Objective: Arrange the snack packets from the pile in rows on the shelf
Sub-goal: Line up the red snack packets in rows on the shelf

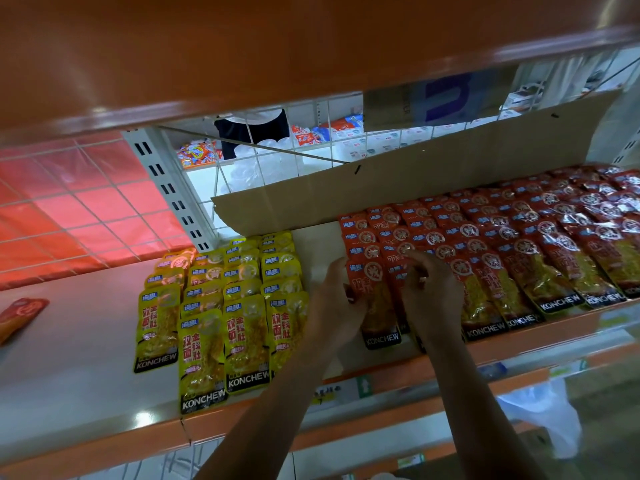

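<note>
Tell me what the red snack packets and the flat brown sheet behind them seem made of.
The red snack packets look like glossy plastic film: highlights glint on creases. The flat brown sheet looks like matte cardboard: dull tan face, cut edges.

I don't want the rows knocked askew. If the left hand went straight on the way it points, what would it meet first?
The left hand holds the front red packet; going on, it would probably push the overlapped red row behind.

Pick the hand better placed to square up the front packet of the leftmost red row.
Probably left. The left hand holds that front red packet by its left edge, beside the bare shelf; the right hand sits over the next row.
</note>
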The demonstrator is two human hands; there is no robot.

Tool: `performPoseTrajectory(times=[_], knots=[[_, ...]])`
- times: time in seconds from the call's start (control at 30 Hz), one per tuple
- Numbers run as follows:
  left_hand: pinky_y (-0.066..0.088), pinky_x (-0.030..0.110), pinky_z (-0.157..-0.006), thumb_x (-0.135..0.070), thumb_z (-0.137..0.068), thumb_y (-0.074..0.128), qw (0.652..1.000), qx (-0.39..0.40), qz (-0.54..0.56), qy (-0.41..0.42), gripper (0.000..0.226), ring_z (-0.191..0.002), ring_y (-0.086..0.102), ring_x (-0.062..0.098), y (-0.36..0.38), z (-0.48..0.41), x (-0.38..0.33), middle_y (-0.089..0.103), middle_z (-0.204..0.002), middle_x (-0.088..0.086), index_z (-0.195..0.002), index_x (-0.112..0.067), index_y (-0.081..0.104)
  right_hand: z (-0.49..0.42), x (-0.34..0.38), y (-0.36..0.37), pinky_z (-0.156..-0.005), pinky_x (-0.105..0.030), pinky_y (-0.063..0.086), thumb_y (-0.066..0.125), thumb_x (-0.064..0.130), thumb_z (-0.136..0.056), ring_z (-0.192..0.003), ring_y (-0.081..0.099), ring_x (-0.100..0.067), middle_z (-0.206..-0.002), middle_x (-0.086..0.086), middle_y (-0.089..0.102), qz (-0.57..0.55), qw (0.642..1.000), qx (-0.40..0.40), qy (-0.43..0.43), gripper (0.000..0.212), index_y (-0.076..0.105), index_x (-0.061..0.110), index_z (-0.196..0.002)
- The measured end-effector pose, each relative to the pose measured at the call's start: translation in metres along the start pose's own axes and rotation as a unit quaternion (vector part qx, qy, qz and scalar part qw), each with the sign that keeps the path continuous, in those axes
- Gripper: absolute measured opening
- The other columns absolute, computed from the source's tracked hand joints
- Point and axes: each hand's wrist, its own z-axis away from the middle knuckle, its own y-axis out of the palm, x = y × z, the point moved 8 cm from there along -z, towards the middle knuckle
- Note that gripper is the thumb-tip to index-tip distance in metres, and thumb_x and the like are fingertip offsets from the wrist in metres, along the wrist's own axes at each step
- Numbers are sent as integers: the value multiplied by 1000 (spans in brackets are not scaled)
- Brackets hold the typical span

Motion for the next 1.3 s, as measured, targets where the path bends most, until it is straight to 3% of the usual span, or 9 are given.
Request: performPoseTrajectory(times=[0.07,0.13,0.3,0.7,0.87,0.97,1.17,1.3], knots=[[46,11,-62,-16,-83,70,999,1,-39,6,63,-79,58,-5,2,2,0,59,-90,-21,-137,-27,39,0,-4,-1,-83,-29,46,52,2,-93,-104,60,-24,-112,-9,67,12,1000,-8,0,32,63,9,-122],[41,9,-63,-16,-81,70,997,-8,-76,11,62,-83,57,1,3,4,-1,64,-102,-12,-135,-24,42,0,-6,-1,-81,-29,46,53,3,-92,-102,60,-23,-110,-9,66,21,1000,-13,2,31,63,9,-121],[45,25,-77,-22,-80,69,986,-11,-167,0,48,-101,60,18,8,5,3,62,-111,0,-124,-19,50,-1,-6,0,-81,-30,47,52,3,-93,-103,60,-23,-109,-8,67,29,999,-18,1,31,64,11,-120],[45,28,-70,-19,-87,63,971,11,-241,3,33,-96,59,27,11,2,1,47,-103,4,-116,-11,52,2,13,17,-81,-31,49,52,5,-93,-103,60,-24,-110,-9,66,32,999,11,-21,28,64,9,-117],[51,34,-84,-23,-91,60,972,-90,-209,65,38,-99,62,24,-30,3,-16,57,-116,7,-128,-14,57,11,43,40,-81,-29,46,53,5,-92,-100,60,-23,-109,-9,66,29,996,45,-77,26,64,6,-115],[47,34,-86,-18,-90,60,960,-137,-229,89,38,-105,59,25,-61,4,-16,59,-117,8,-128,-14,58,21,63,63,-88,-36,47,53,7,-92,-106,58,-26,-113,-11,65,28,991,86,-101,28,63,8,-118],[40,37,-90,-23,-91,55,927,-190,-319,59,39,-112,49,30,-125,9,10,57,-119,8,-130,-17,54,45,111,110,-94,-29,37,60,9,-85,-113,56,-27,-118,-8,66,37,981,127,-145,34,64,12,-119],[40,38,-96,-30,-91,54,910,-206,-358,24,43,-118,47,30,-173,22,41,56,-124,6,-132,-17,51,70,148,153,-94,-35,40,59,15,-88,-114,53,-30,-118,-9,64,47,971,166,-162,34,62,13,-121]])
